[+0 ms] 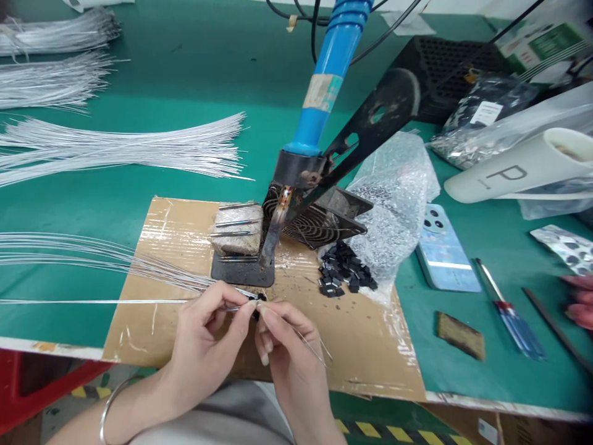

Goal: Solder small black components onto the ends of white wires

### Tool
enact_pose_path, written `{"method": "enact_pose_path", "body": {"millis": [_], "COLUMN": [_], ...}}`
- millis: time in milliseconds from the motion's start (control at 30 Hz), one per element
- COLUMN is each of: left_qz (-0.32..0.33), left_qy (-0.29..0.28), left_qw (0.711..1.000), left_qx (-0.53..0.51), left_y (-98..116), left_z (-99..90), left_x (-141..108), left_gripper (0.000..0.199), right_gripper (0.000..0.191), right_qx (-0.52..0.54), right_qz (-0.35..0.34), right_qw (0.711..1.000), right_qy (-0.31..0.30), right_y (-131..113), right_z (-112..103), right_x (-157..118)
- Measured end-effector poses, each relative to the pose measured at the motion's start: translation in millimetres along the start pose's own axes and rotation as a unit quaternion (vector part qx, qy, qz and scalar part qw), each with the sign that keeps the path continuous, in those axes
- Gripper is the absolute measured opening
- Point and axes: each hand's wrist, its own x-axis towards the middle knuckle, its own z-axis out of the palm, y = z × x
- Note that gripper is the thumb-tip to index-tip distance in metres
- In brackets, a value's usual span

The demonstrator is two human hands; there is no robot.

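Observation:
My left hand [210, 337] pinches a thin white wire [152, 301] that runs in from the left. Fingertip to fingertip with it, my right hand [294, 346] is closed in a pinch, and thin silvery wire ends [315, 349] stick out past its fingers. A small black piece [257, 304] shows between the two hands, partly covered by the fingers; which hand grips it I cannot tell. Behind the left hand lies a loose bundle of white wires [171, 272]. Just beyond, the soldering iron [317, 105] hangs tip down in its bracket over a black base.
A cardboard sheet [134, 334] lies under the hands. On it are a pad with metal pins [236, 225], a fan [315, 216] and a pile of black pieces [343, 269]. Rightward sit bubble wrap [393, 198], a phone [447, 250] and a screwdriver [512, 315]. More wires [125, 148] lie at left.

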Motion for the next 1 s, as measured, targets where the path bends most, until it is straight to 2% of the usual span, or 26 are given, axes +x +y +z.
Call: {"method": "enact_pose_path", "body": {"millis": [200, 267, 300, 333, 367, 400, 433, 467, 500, 567, 600, 667, 767, 900, 1000], "left_qz": [-0.015, -0.032, -0.039, -0.047, -0.054, -0.059, -0.062, -0.063, -0.061, -0.051, -0.047, -0.039, -0.034, -0.028, -0.029], "left_qy": [0.002, -0.002, -0.004, -0.005, -0.007, -0.01, -0.012, -0.014, -0.014, -0.012, -0.01, -0.006, 0.003, 0.013, 0.021], "left_qw": [1.0, 0.999, 0.999, 0.998, 0.997, 0.997, 0.997, 0.997, 0.997, 0.998, 0.999, 0.999, 0.999, 0.999, 0.999], "left_qx": [-0.018, -0.028, -0.035, -0.042, -0.047, -0.05, -0.048, -0.044, -0.037, -0.028, -0.025, -0.021, -0.013, -0.008, -0.006], "left_y": [0.7, 0.1, -0.4, -1.0, -1.6, -2.1, -2.5, -3.0, -3.4, -4.2, -4.5, -4.4, -1.4, 6.8, 11.8], "left_z": [-0.9, -3.7, -5.4, -7.2, -9.0, -10.5, -11.9, -12.8, -13.5, -13.8, -13.6, -13.2, -13.3, -14.4, -14.3], "left_x": [2.7, 4.0, 4.7, 5.4, 6.1, 6.7, 7.2, 7.5, 7.8, 7.9, 7.9, 8.0, 8.9, 12.8, 16.0], "left_gripper": [0.02, 0.019, 0.017, 0.015, 0.013, 0.011, 0.011, 0.01, 0.011, 0.012, 0.012, 0.013, 0.013, 0.013, 0.012], "right_gripper": [0.018, 0.03, 0.042, 0.055, 0.06, 0.058, 0.049, 0.034, 0.023, 0.016, 0.017, 0.02, 0.022, 0.023, 0.023], "right_qx": [-0.011, -0.044, -0.067, -0.107, -0.157, -0.214, -0.275, -0.353, -0.425, -0.526, -0.562, -0.602, -0.607, -0.575, -0.536], "right_qz": [-0.02, -0.055, -0.084, -0.109, -0.162, -0.226, -0.296, -0.335, -0.356, -0.373, -0.371, -0.365, -0.36, -0.334, -0.316], "right_qw": [1.0, 0.997, 0.994, 0.988, 0.974, 0.948, 0.905, 0.853, 0.803, 0.727, 0.703, 0.677, 0.676, 0.716, 0.744], "right_qy": [-0.009, -0.023, -0.021, -0.013, 0.019, 0.067, 0.134, 0.189, 0.219, 0.236, 0.23, 0.215, 0.212, 0.214, 0.245], "right_y": [4.9, -0.2, -4.8, -10.4, -16.8, -23.4, -29.6, -35.0, -39.3, -43.9, -44.4, -43.1, -39.8, -37.6, -36.2], "right_z": [-1.0, -11.8, -20.6, -31.3, -43.4, -56.0, -68.4, -79.6, -89.1, -101.6, -104.8, -106.9, -106.1, -106.7, -104.6], "right_x": [0.0, 0.7, 0.8, 0.9, 0.8, 0.9, 1.2, 1.9, 3.0, 6.7, 9.0, 13.7, 19.0, 19.6, 16.3]}}
